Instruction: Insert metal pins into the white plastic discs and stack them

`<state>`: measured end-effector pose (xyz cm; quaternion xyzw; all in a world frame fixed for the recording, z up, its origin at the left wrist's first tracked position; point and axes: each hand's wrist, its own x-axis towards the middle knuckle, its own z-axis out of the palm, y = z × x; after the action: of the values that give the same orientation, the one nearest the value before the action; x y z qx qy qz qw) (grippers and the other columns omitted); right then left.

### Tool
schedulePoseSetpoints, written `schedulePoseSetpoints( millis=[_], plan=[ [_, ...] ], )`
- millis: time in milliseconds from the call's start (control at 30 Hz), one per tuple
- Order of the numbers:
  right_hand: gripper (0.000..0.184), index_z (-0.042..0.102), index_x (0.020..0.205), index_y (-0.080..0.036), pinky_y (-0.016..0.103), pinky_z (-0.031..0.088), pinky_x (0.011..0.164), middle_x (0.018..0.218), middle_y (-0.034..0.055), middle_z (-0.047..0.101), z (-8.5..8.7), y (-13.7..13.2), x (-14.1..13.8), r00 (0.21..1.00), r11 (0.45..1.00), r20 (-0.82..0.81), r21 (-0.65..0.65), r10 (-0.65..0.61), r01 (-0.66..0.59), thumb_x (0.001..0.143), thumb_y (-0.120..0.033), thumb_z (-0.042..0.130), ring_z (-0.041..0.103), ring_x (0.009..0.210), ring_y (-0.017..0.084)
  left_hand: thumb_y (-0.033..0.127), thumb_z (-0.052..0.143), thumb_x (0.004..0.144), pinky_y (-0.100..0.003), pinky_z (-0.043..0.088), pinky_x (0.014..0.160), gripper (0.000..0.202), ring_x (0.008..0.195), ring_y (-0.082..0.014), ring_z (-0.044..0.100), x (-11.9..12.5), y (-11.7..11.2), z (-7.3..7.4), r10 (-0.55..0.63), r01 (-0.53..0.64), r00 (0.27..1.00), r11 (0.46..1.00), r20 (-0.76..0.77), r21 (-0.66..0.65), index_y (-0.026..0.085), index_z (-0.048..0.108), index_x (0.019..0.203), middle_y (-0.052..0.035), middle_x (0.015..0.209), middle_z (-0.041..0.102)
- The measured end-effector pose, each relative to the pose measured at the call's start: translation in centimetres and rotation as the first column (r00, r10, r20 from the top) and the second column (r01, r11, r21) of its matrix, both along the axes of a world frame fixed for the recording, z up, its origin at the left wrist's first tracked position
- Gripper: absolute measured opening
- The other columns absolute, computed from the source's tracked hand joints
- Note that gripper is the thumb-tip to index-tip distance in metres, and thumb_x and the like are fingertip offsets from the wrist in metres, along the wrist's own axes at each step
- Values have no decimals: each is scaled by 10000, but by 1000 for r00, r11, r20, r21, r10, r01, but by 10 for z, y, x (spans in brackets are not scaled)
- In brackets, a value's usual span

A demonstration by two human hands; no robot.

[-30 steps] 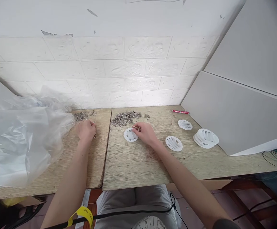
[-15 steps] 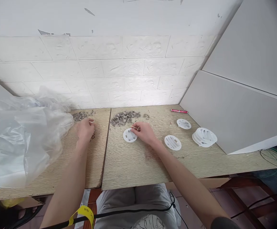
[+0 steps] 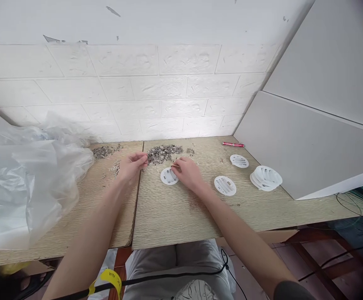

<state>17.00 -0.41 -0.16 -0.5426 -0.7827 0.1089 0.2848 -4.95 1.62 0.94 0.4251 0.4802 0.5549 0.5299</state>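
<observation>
My left hand (image 3: 132, 167) hovers at the left edge of a heap of small metal pieces (image 3: 164, 154), its thumb and fingertips pinched together. Whatever lies between those fingertips is too small to make out. A round white plastic disc (image 3: 166, 177) with slots and small metal parts lies flat on the table. Over its right side, my right hand (image 3: 188, 171) is closed on a thin, light-brown stick (image 3: 175, 166), mostly hidden by the fingers. Small loose pieces (image 3: 115, 167) lie scattered just left of my left hand.
Two similar discs (image 3: 225, 186) (image 3: 239, 161) lie to the right, beside a stack of discs (image 3: 265, 178). A red pen (image 3: 233, 144) rests near the wall. Clear plastic bags (image 3: 34, 179) cover the left side, by another metal heap (image 3: 103, 152). A grey panel (image 3: 306, 146) stands right.
My left hand has moved right, from the small loose pieces on the left over to the larger metal heap. My right hand stays at the disc with the stick.
</observation>
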Motion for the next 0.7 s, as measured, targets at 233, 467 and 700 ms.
schedulePoseSetpoints(
  millis=[233,467,700],
  plan=[
    [187,624,1074,-188,257,469,770,1005,50,686,-1,-6,-9,918,971,-316,107,239,-216,911,-245,551,628,893,148,246,883,555,-270,516,718,345,686,-118,625,38,-14,-10,-299,304,940,953,164,-6,125,692,815,-39,756,680],
    [173,640,1023,-195,246,480,735,978,41,688,3,-12,-13,861,961,-427,110,275,-252,897,-300,584,625,860,142,204,869,569,-252,504,663,341,657,-102,606,38,-14,-8,-286,280,942,958,176,61,152,693,857,1,739,639],
    [157,675,918,-184,243,425,700,875,26,680,1,-9,-12,909,972,-345,99,236,-215,911,-304,574,576,760,128,216,878,542,-260,522,642,358,651,-106,606,42,-14,-12,-257,249,958,965,128,78,147,687,837,6,748,614]
  ],
)
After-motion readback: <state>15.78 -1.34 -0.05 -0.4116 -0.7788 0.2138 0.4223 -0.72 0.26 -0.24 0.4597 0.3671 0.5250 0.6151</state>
